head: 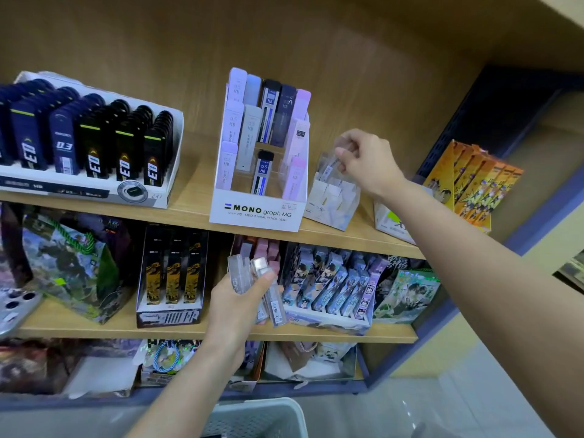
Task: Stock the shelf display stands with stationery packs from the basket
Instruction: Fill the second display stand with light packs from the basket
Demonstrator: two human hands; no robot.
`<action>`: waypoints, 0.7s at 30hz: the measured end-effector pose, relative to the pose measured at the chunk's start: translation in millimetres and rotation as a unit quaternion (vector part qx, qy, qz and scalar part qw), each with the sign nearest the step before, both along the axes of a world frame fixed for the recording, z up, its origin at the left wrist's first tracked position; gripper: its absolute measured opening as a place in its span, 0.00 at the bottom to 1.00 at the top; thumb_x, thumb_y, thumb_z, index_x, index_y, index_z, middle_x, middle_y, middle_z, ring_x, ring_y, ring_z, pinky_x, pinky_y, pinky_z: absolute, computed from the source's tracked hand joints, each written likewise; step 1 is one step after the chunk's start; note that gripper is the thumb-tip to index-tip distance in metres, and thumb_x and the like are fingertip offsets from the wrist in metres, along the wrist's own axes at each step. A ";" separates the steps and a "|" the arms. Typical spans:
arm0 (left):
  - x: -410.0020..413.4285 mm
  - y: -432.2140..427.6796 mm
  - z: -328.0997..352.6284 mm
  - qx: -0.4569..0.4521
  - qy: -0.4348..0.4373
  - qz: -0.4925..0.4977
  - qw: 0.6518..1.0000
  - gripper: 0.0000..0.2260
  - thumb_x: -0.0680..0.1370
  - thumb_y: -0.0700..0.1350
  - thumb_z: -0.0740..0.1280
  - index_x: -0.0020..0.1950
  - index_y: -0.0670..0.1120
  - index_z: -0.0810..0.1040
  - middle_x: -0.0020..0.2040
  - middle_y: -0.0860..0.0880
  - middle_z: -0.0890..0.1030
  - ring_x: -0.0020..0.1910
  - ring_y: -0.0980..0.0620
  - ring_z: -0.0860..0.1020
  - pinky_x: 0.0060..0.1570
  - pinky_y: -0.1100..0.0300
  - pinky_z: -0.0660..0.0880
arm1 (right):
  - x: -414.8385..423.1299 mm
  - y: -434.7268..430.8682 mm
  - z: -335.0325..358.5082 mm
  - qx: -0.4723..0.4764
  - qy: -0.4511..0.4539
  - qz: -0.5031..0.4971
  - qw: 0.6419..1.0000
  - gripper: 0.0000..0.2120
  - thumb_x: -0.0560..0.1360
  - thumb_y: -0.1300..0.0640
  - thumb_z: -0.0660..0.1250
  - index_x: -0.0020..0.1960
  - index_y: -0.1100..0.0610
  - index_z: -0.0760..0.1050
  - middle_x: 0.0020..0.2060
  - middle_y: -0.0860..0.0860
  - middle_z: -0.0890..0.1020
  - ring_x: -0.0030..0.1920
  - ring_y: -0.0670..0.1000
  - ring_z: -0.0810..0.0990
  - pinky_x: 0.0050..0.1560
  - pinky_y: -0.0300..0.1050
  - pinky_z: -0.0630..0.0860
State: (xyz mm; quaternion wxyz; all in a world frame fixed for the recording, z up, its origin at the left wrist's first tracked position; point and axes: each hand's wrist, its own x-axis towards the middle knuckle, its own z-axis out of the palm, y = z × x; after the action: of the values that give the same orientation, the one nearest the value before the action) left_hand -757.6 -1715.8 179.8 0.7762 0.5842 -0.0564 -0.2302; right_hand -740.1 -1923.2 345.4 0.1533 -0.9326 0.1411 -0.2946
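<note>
My right hand (363,159) reaches up to the top shelf and pinches a clear lead pack (330,167) that stands in a small pale display stand (331,200), just right of the white MONO stand (256,213). My left hand (235,306) is lower, in front of the middle shelf, and grips a fan of several clear lead packs (268,292). A white basket (262,415) shows its rim at the bottom edge, below my left forearm.
A wide tray of dark lead cases (88,143) fills the top shelf's left. Orange character boxes (471,184) lean at its right end. The middle shelf holds a black-and-gold box (172,279), a gift bag (76,263) and anime-print packs (335,286). A dark blue upright (493,121) bounds the right side.
</note>
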 end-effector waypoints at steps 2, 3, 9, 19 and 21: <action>-0.9 -0.7 0.2 -0.002 0.005 0.001 1.000 0.05 0.76 0.44 0.69 0.51 0.49 0.79 0.46 0.48 0.83 0.45 0.52 0.81 0.36 0.59 0.74 | 0.2 0.3 -5.9 0.013 0.018 0.003 1.000 0.06 0.78 0.61 0.63 0.53 0.59 0.75 0.36 0.49 0.76 0.42 0.53 0.81 0.52 0.50 0.78; -1.5 -1.2 0.1 -0.005 0.009 0.001 1.000 0.05 0.76 0.43 0.69 0.52 0.48 0.79 0.45 0.48 0.83 0.45 0.53 0.81 0.36 0.60 0.74 | 0.5 0.5 -9.0 0.021 0.021 0.006 1.000 0.06 0.77 0.61 0.64 0.54 0.58 0.74 0.36 0.50 0.77 0.42 0.53 0.81 0.51 0.49 0.78; -4.3 -1.3 2.0 -0.005 0.013 0.003 1.000 0.05 0.76 0.42 0.68 0.52 0.47 0.79 0.43 0.49 0.83 0.38 0.57 0.81 0.32 0.63 0.73 | 5.2 -0.7 -20.4 0.029 0.039 0.016 0.999 0.02 0.77 0.60 0.66 0.47 0.54 0.75 0.35 0.50 0.79 0.37 0.47 0.78 0.47 0.42 0.78; -4.0 -3.3 -0.3 0.012 0.022 -0.002 1.000 0.03 0.76 0.44 0.69 0.48 0.49 0.79 0.45 0.47 0.83 0.46 0.49 0.81 0.48 0.53 0.77 | -22.4 -23.5 -10.9 0.062 0.055 0.058 0.995 0.06 0.74 0.62 0.69 0.51 0.58 0.80 0.39 0.46 0.80 0.38 0.42 0.79 0.42 0.28 0.74; -4.7 -4.9 -0.7 0.015 0.023 -0.001 1.000 0.02 0.76 0.44 0.69 0.48 0.49 0.79 0.46 0.47 0.83 0.47 0.49 0.81 0.48 0.53 0.77 | -20.9 -22.9 -12.8 0.068 0.031 0.047 0.996 0.08 0.73 0.63 0.71 0.52 0.57 0.78 0.39 0.46 0.79 0.37 0.39 0.77 0.41 0.28 0.74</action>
State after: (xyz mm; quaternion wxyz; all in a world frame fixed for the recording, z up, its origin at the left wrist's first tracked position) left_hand -762.3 -1720.8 179.1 0.7685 0.5900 -0.0353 -0.2451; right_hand -761.0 -1946.1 332.6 0.2258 -0.9344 0.1213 -0.2474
